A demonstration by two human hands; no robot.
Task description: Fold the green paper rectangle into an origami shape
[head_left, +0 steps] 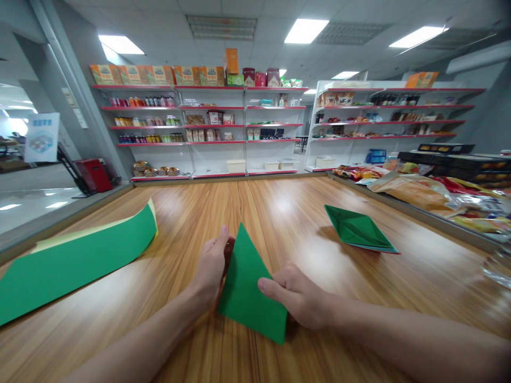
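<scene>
A folded piece of green paper (pixel 249 287) is held tilted above the wooden table, its pointed corner away from me. My right hand (pixel 297 295) grips its right edge, thumb on the front face and fingers behind. At the left edge is my left hand (pixel 211 266), thumb raised beside the paper and fingers curled behind it, partly hidden. To the right lies a folded green paper shape (pixel 359 229) with several creases and layered edges. On the left rests a long green paper sheet (pixel 83 255), its far end curling up and showing a pale yellow underside.
The wooden table (pixel 179 207) has a raised rim. Snack packets (pixel 423 194) and dark boxes (pixel 451 165) sit beyond its right edge. A clear object (pixel 499 266) is cut off at far right. Stocked shelves (pixel 211 125) stand behind.
</scene>
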